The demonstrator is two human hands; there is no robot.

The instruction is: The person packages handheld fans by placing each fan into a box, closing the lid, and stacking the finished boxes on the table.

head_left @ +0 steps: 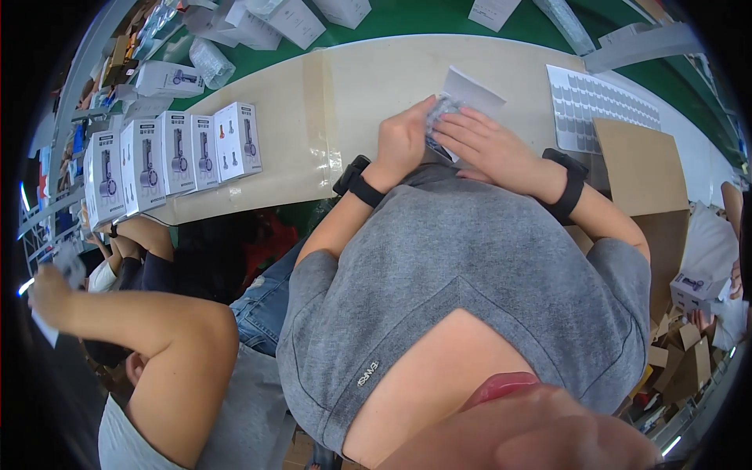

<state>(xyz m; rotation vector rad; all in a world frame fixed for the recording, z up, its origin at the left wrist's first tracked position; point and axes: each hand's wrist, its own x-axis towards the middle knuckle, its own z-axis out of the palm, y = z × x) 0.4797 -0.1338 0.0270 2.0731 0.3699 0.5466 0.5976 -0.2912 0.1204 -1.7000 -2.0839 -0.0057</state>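
Near the table's front edge, close to my body, both hands are on a crinkled clear plastic bag (445, 110). My left hand (403, 137) is closed at the bag's left side, thumb up along it. My right hand (489, 149) lies across it from the right, fingers together and pressed onto the plastic. What the bag contains is mostly hidden under the fingers. A white sheet or card flap (476, 90) sticks out beyond the bag, tilted up; I cannot tell whether it joins a carton below.
Several white printed cartons (180, 153) stand in a row at the table's left. A sheet of grey labels (603, 106) lies at the right, behind an open cardboard box (642, 168). A co-worker's arm (157, 321) reaches in at left. More cartons (294, 23) lie on the green surface beyond.
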